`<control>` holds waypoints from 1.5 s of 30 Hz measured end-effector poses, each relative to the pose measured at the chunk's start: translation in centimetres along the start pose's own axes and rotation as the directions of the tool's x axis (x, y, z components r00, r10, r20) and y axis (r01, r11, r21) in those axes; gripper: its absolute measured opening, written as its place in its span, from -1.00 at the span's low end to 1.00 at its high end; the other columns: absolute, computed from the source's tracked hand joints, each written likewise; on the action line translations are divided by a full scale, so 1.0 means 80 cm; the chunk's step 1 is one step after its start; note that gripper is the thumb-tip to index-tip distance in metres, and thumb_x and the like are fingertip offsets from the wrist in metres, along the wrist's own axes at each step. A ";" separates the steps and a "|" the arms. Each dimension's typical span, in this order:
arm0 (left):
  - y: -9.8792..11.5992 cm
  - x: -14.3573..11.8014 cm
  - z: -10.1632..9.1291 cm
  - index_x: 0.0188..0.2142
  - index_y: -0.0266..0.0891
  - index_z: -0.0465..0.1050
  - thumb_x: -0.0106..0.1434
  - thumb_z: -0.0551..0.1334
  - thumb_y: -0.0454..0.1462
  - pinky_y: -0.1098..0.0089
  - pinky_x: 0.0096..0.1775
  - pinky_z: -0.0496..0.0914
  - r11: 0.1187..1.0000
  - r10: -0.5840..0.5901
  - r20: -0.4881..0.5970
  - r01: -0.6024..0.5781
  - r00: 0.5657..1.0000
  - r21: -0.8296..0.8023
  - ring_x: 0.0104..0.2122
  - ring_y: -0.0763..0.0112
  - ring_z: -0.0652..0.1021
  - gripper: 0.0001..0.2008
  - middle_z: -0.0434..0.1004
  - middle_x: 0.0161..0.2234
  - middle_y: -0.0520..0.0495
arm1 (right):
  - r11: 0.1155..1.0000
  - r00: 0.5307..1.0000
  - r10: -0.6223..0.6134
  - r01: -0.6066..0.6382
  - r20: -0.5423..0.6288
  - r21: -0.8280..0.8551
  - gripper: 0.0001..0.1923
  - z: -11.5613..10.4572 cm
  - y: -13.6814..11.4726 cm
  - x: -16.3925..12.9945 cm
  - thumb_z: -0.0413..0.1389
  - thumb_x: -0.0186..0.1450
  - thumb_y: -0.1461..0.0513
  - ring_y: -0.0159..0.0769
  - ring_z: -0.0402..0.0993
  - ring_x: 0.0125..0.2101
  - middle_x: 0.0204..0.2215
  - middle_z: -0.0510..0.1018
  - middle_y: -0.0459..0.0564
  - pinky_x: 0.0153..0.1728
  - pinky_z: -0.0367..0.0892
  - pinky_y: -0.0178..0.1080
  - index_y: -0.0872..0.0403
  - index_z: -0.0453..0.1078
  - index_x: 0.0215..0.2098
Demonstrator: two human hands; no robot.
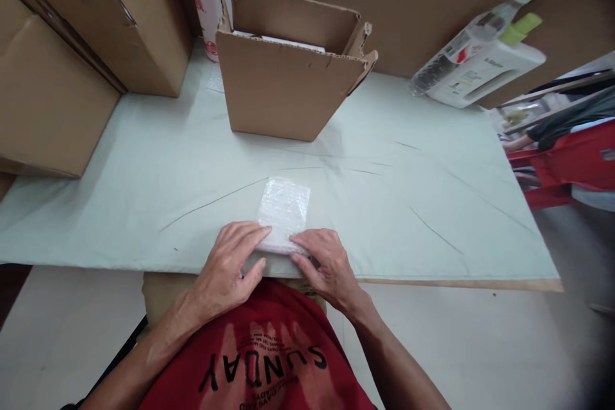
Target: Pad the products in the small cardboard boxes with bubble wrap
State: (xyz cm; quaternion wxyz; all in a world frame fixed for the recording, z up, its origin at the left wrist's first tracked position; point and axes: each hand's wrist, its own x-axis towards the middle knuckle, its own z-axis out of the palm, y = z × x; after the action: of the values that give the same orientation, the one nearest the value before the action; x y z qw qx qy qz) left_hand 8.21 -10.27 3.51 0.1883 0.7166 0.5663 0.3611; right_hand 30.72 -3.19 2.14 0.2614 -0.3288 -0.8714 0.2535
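A small flat packet of clear bubble wrap lies near the front edge of the table; what is inside it, if anything, cannot be made out. My left hand holds its near left corner, fingers on top and thumb at the front edge. At the near right corner, my right hand grips the wrap between its fingers and thumb. The near edge of the packet looks folded over between the two hands.
An open cardboard box stands behind the packet. Larger boxes fill the left side. At the back right stand a clear bottle and a white jug. A person's arm shows beside a red chair.
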 end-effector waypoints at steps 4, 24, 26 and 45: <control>-0.007 0.010 0.009 0.18 -0.22 0.32 0.36 0.12 -0.36 0.24 -0.12 0.42 0.993 -0.118 0.025 0.118 0.993 0.005 -0.23 0.27 0.54 -0.59 0.60 -0.21 -0.10 | 0.997 0.998 0.063 -0.064 -0.019 -0.044 -0.68 -0.011 -0.005 -0.005 0.12 0.42 0.20 -0.11 0.55 -0.14 -0.14 0.64 0.07 -0.08 0.37 -0.03 -0.03 0.40 0.13; 0.006 0.025 0.033 0.18 -0.24 0.31 0.06 0.35 -0.20 0.28 -0.02 0.46 0.129 -0.701 0.249 0.463 0.668 -0.877 -0.10 0.29 0.57 -0.33 0.56 -0.11 -0.12 | 0.905 0.969 0.239 -0.245 0.061 0.349 -0.76 0.002 -0.001 0.028 0.14 0.39 0.13 -0.16 0.57 -0.08 -0.10 0.64 0.03 -0.03 0.46 -0.14 0.00 0.50 -0.02; 0.006 0.030 0.036 0.16 -0.23 0.35 0.05 0.36 -0.20 0.31 -0.06 0.46 0.147 -0.710 0.222 0.450 0.668 -0.881 -0.15 0.32 0.56 -0.35 0.57 -0.17 -0.09 | 0.903 0.961 0.273 -0.244 -0.035 0.354 -0.67 0.001 0.003 0.025 0.19 0.35 0.07 -0.09 0.51 0.04 0.03 0.57 0.11 0.06 0.42 -0.06 0.00 0.48 0.03; -0.004 0.265 -0.100 0.08 -0.25 0.44 0.27 0.17 -0.40 -0.01 0.21 0.29 0.854 0.389 -0.296 -0.221 0.873 0.470 0.23 0.04 0.40 -0.62 0.50 0.11 -0.22 | 0.736 0.851 0.525 -0.441 -0.023 0.513 -0.65 -0.062 0.045 0.030 0.18 0.33 -0.04 -0.26 0.49 -0.37 -0.37 0.59 -0.03 -0.35 0.40 -0.29 0.06 0.53 -0.18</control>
State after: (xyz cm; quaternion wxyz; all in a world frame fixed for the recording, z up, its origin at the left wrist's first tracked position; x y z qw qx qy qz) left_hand 4.22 8.81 15.13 -0.1453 0.7381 0.5328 0.3875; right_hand 33.83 2.18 4.30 0.3324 -0.4868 -0.6371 0.4967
